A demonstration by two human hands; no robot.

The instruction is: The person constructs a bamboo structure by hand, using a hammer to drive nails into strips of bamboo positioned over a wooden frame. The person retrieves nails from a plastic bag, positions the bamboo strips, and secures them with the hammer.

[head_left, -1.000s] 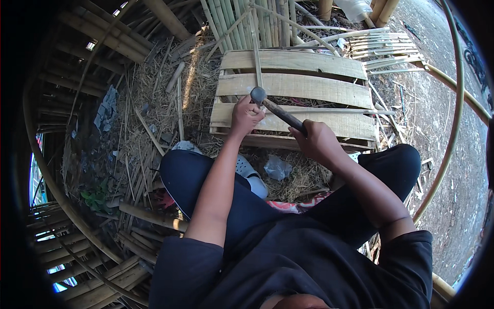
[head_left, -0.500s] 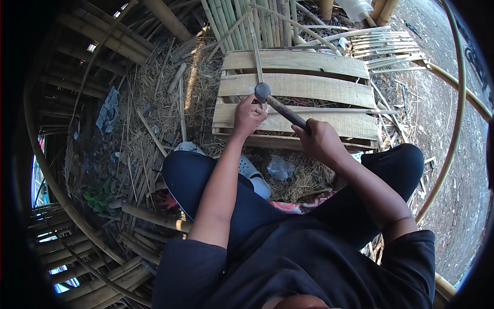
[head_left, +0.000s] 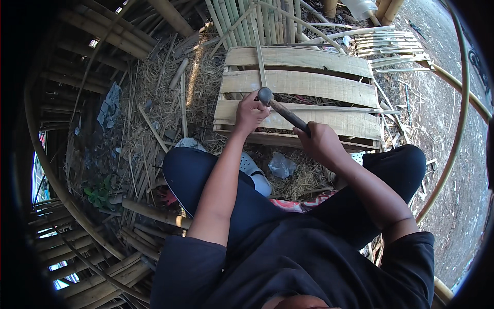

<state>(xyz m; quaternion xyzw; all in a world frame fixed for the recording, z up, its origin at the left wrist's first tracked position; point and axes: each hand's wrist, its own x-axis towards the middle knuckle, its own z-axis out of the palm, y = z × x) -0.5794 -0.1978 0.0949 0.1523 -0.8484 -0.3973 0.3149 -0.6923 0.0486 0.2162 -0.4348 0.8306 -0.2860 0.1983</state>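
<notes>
My right hand (head_left: 320, 138) is closed around the wooden handle of a hammer (head_left: 290, 115). Its dark round head is over the fingers of my left hand (head_left: 250, 112). Those fingers are pinched around the near end of a long narrow bamboo strip (head_left: 260, 59), which runs away from me across a low slatted wooden stand (head_left: 303, 82). The hammer head hides that end of the strip and part of the fingertips. Another thin strip (head_left: 334, 109) lies crosswise on the near slats, to the right of my left hand.
Upright bamboo strips (head_left: 226, 23) stand behind the wooden stand. A slatted bamboo piece (head_left: 388, 42) lies at the far right. Straw and bamboo scraps (head_left: 154, 98) litter the ground on the left. A clear plastic bag (head_left: 282, 166) lies between my legs.
The hammer head has dropped slightly toward me, staying over my left fingers. Both hands keep their grips almost in place.
</notes>
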